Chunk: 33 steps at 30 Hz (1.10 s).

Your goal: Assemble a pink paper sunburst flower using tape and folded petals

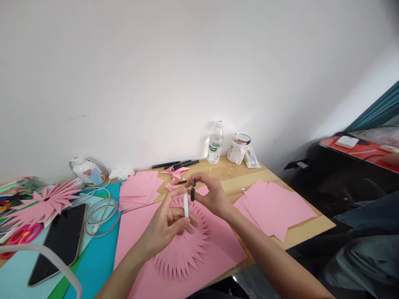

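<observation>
My left hand [166,220] has its fingers closed around a narrow white strip [186,204], which stands nearly upright. Close beside it, my right hand [212,195] pinches a small dark object with a metallic top [192,192]; I cannot make out its exact kind. Both hands are held above a round pleated pink paper fan [183,259], partly hiding it. The fan lies on a large pink paper sheet [140,257]. Just beyond the fingertips are small folded pink paper pieces [176,172].
Pink paper sheets [277,207] lie at right, another pink stack [139,189] at left. A phone [59,241], coiled cable [102,211], pink-handled scissors [26,233] and a pink paper star [46,201] fill the left side. Markers [181,164], a water bottle [215,145] and a mug [237,150] stand by the wall.
</observation>
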Motion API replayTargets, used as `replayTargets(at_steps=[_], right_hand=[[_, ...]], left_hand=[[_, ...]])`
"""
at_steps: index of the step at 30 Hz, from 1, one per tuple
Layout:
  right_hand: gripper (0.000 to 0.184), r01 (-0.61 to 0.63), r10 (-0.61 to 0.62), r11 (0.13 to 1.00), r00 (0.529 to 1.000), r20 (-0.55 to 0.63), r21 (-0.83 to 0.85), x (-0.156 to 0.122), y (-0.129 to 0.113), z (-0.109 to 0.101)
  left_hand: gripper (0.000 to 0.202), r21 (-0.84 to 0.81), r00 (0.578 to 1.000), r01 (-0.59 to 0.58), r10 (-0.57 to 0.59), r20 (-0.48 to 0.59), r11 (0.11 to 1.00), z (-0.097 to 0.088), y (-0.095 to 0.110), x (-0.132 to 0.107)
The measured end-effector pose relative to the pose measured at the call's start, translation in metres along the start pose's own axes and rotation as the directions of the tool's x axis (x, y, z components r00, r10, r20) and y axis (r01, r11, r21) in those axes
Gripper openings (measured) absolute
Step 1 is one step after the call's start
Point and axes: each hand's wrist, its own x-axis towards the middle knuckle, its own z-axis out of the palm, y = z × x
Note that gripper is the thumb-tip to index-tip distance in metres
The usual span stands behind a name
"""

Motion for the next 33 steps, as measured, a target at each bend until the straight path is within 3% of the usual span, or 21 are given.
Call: replayTargets(at_steps=[5,16,23,30,33], right_hand=[[0.018,0.014,-0.014,1.0,1.0,0.002,0.028,0.001,0.002,-0.001],[0.026,0.04,-0.04,0.997,0.999,-0.005,-0.068,0.001,0.004,-0.003],[0.026,0.028,-0.029,0.998,0.999,-0.016,-0.058,0.002,0.002,-0.004],[0.022,-0.099,0.096,0.995,0.992,-0.079,-0.03,0.005,0.007,0.002],[0.021,-0.153,0.148,0.984,0.987,-0.059,-0.096,0.007,0.01,0.001]], left_hand=[[0.041,-0.011,0.999,-0.03,0.03,0.021,0.999,0.0,0.002,-0.002],[0.03,0.004,0.998,0.064,-0.064,-0.001,0.998,-0.001,0.0,0.002],[0.046,-0.02,0.997,0.053,-0.054,-0.046,0.998,0.0,0.002,0.0],[0.024,-0.125,0.995,-0.079,0.071,-0.068,0.989,0.0,-0.005,0.001],[0.026,-0.133,0.975,-0.17,0.147,-0.168,0.976,-0.003,-0.006,0.002]])
